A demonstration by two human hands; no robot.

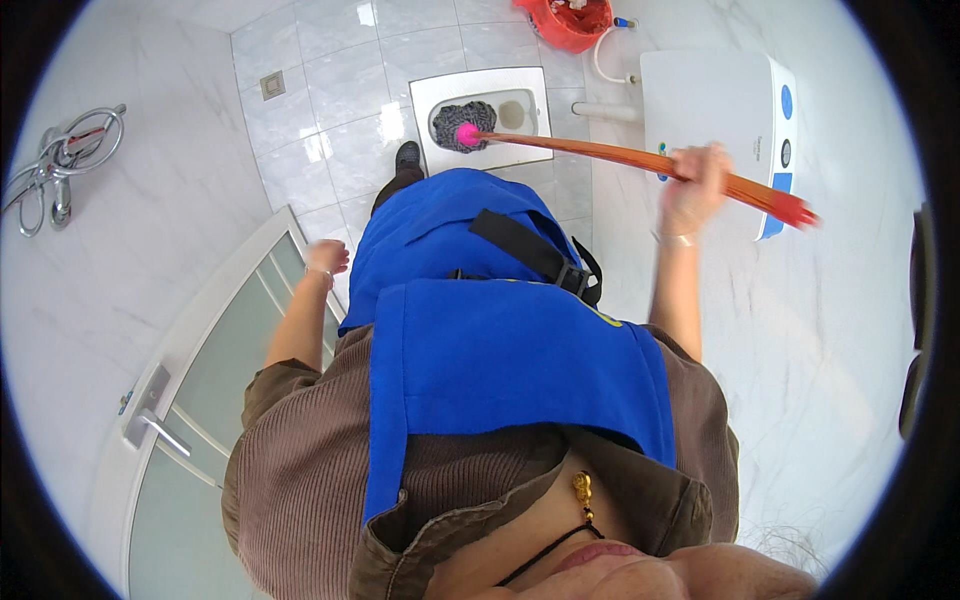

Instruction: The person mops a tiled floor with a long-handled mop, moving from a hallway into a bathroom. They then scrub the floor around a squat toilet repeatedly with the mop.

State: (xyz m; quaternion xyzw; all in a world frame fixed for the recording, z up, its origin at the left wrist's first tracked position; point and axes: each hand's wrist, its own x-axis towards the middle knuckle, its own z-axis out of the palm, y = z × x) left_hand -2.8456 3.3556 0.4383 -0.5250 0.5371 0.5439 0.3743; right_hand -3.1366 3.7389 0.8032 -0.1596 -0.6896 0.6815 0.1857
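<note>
Our right hand (697, 180) is clamped on the mop (590, 149), which slants forward-left to its grey head (466, 116) within the squat toilet (480, 79); our left hand (328, 257) hangs well apart, its grip unclear.

Head cam: wide fisheye, upright, facing down. Left hand (328, 257) and right hand (695, 185) at mid-range; apron (520, 360) nearer, bib behind the hands; toilet (470, 80) and tiled floor (345, 100) farthest, past both hands.
</note>
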